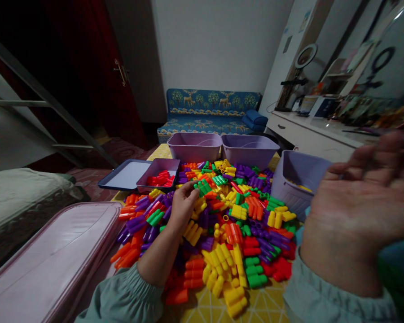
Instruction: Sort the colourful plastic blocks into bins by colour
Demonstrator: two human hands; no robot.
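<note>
A big heap of coloured plastic tube blocks [222, 224] in red, orange, yellow, green and purple covers the yellow table. My left hand [183, 204] reaches into the heap with its fingers closed around a green block cluster [204, 186]. My right hand [363, 211] is raised close to the camera at the right, palm showing, fingers stretched out and blurred, holding nothing. It hovers beside a purple bin [291, 179] with yellow pieces inside.
Two purple bins [195, 146] [249, 148] stand at the table's far edge. A small purple tray with red blocks [160, 177] rests on a dark lid [121, 177]. A large pink lid [50, 255] lies at the near left. A blue sofa [208, 110] is behind.
</note>
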